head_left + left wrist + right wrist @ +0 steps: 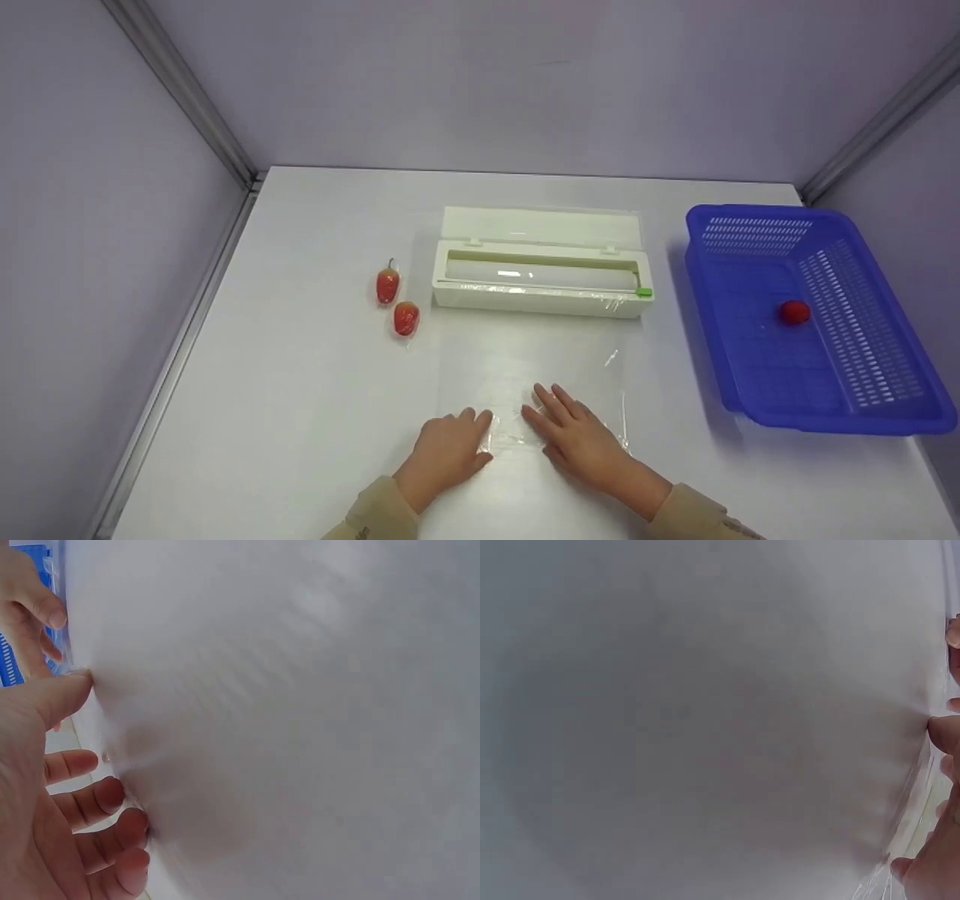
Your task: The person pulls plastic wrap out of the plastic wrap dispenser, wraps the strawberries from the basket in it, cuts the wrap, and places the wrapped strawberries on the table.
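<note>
A clear sheet of cling film (525, 360) lies on the white table, drawn toward me from a white dispenser box (544, 301) with its lid (540, 225) thrown back. Inside the box sits the film roll (544, 276). My left hand (448, 450) rests at the film's near left edge, with thumb and fingers (101, 797) spread apart and fingertips on the table surface. At the near right part of the film, my right hand (581, 442) lies palm down, fingers spread and touching the film, which wrinkles beneath them. Neither hand grips anything.
Two red fruits wrapped in film, one with a stem (388, 286) and one nearer (406, 319), lie left of the box. A blue plastic basket (712, 330) stands on the right with a red fruit (794, 312) inside. A green slider (643, 292) sits at the box's right end.
</note>
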Demonstrator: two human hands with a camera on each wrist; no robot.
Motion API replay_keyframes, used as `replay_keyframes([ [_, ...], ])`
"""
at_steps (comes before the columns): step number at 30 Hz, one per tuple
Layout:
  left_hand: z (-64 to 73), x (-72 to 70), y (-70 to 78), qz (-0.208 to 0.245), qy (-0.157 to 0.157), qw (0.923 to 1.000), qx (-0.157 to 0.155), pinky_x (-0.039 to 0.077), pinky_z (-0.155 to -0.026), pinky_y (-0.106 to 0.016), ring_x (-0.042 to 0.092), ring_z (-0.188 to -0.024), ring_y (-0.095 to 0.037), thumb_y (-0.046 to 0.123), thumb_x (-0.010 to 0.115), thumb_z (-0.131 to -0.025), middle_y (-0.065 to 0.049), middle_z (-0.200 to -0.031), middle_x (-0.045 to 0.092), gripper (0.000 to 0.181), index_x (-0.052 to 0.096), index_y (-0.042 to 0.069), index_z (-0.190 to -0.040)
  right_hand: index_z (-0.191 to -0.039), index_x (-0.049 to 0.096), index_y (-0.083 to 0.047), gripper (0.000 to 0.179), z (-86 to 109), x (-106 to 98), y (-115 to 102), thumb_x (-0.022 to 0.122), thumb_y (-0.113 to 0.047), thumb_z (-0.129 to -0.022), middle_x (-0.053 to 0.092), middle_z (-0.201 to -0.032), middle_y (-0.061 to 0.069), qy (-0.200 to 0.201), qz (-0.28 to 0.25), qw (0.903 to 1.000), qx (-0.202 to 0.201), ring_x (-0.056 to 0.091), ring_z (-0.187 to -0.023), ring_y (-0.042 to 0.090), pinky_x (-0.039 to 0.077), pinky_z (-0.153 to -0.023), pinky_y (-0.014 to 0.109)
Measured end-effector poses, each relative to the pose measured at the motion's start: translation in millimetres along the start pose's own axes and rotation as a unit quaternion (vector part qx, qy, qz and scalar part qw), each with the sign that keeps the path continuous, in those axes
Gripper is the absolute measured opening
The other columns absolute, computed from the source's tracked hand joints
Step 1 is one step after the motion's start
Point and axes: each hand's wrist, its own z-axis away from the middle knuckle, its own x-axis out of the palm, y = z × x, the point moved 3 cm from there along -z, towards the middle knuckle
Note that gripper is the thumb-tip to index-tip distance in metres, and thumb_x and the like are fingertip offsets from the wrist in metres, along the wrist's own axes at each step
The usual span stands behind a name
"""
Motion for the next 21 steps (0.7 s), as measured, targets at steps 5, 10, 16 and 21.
replay_keyframes([
  [5,-2.3,-4.0,0.0,0.026,-0.011,0.9993,-0.023,0.046,-0.05,-0.03,0.056,-0.059,-0.017,0.045,0.067,-0.079,-0.003,-0.088,0.06,0.054,0.053,0.012,-0.12,-0.145,0.03,-0.025,0.066,13.4,2,2,0.061,-0.028,-0.087,0.023,-0.153,0.009,-0.006,-0.016,0.9998,-0.006,0.028,-0.137,0.036,0.042,-0.097,0.054],
  [10,-4.3,-6.7,0.8,0.018,-0.026,0.9989,-0.036,0.047,-0.051,-0.032,0.058,-0.062,-0.02,0.047,0.066,-0.079,-0.006,-0.091,0.061,0.059,0.052,0.012,-0.125,-0.145,0.031,-0.024,0.066,27.7,1,5,0.06,-0.031,-0.086,0.026,-0.152,0.009,-0.023,-0.022,0.9994,-0.012,0.03,-0.136,0.037,0.04,-0.099,0.053],
  [16,-3.7,-9.1,0.5,0.001,-0.045,0.9982,-0.04,0.044,-0.052,-0.034,0.058,-0.064,-0.021,0.05,0.063,-0.08,-0.005,-0.084,0.062,0.06,0.052,0.014,-0.126,-0.141,0.038,-0.021,0.061,39.6,-1,10,0.06,-0.031,-0.086,0.036,-0.148,0.008,-0.018,-0.018,0.9993,-0.027,0.035,-0.133,0.036,0.039,-0.1,0.051],
  [21,-10.0,-19.1,1.6,-0.003,0.043,0.999,0.005,0.043,-0.05,-0.032,0.056,-0.065,-0.019,0.041,0.062,-0.083,-0.003,-0.078,0.06,0.037,0.062,0.011,-0.104,-0.138,0.043,-0.019,0.056,38.2,-5,11,0.06,-0.031,-0.086,0.039,-0.146,0.01,-0.008,-0.016,0.9993,-0.033,0.038,-0.131,0.036,0.039,-0.101,0.049],
])
